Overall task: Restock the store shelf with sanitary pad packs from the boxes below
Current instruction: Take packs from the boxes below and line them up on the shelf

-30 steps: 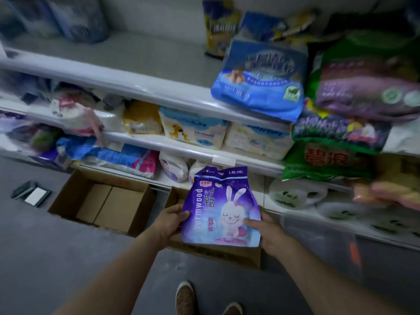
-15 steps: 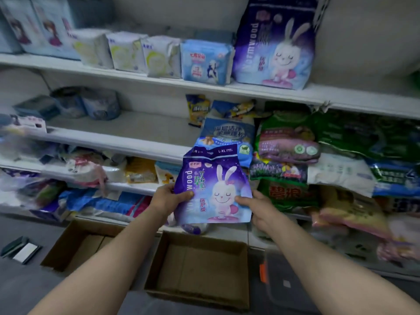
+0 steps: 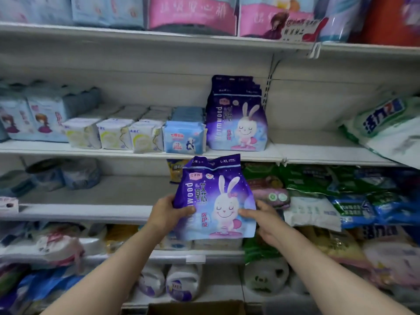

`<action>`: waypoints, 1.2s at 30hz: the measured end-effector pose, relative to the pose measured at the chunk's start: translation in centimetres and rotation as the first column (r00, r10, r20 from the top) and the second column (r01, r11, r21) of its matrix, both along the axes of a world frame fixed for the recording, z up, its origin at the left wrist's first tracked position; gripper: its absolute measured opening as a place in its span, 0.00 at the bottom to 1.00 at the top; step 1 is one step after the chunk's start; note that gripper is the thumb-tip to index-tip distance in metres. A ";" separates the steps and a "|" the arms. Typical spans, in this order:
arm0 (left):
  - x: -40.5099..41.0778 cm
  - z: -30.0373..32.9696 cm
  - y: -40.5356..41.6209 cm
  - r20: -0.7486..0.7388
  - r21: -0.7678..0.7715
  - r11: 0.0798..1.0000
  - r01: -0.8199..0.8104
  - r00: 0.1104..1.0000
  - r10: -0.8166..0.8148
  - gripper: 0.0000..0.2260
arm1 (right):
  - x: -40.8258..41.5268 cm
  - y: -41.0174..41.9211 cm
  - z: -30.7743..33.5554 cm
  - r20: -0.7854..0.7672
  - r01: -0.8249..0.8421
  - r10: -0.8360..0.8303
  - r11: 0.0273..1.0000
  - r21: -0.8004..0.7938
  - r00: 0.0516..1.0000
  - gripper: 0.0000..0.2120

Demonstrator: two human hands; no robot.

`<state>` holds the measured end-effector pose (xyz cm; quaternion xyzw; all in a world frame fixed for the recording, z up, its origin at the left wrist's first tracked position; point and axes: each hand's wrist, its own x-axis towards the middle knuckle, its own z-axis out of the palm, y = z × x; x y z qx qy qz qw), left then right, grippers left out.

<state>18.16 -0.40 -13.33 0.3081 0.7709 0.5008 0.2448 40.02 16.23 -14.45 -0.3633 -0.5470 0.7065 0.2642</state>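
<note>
Left grip: the left hand (image 3: 167, 214) is clamped on the left edge of a purple plastic pad pack with a white rabbit (image 3: 216, 198), thumb across its front.
Right grip: the right hand (image 3: 264, 220) is clamped on the pack's right lower edge.
Pack: upright, in the air before the shelves.
Above: a row of matching purple rabbit packs (image 3: 236, 114) stands on a white metal shelf (image 3: 318, 153).
Beside the row: small light-blue pad packs (image 3: 184, 137).
Below: a brown cardboard box (image 3: 195, 308) at the bottom edge.

Both hands, left hand (image 3: 164, 213) and right hand (image 3: 264, 220), grip a purple rabbit-printed pad pack (image 3: 214, 198) by its lower edges, upright, below a shelf (image 3: 322, 153) where matching purple packs (image 3: 236, 119) stand beside small blue packs (image 3: 184, 139).
</note>
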 end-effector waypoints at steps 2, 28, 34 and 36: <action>0.1 1.5 1.3 -0.049 0.020 0.999 0.032 0.998 -0.031 0.17 | 0.3 0.7 1.1 -0.005 0.036 -0.036 0.999 0.030 0.999 0.17; 3.8 14.2 18.0 -0.339 0.201 0.937 -0.287 0.877 0.342 0.18 | -2.4 17.8 14.0 -0.029 0.175 -0.177 0.914 0.366 0.984 0.15; 3.6 14.0 20.2 -0.358 0.217 0.915 -0.340 0.844 0.399 0.18 | -3.4 19.2 13.7 0.012 0.170 -0.188 0.911 0.376 0.982 0.17; 3.7 13.8 20.6 -0.368 0.216 0.905 -0.367 0.828 0.424 0.18 | -3.7 19.7 13.4 0.029 0.171 -0.197 0.909 0.381 0.980 0.18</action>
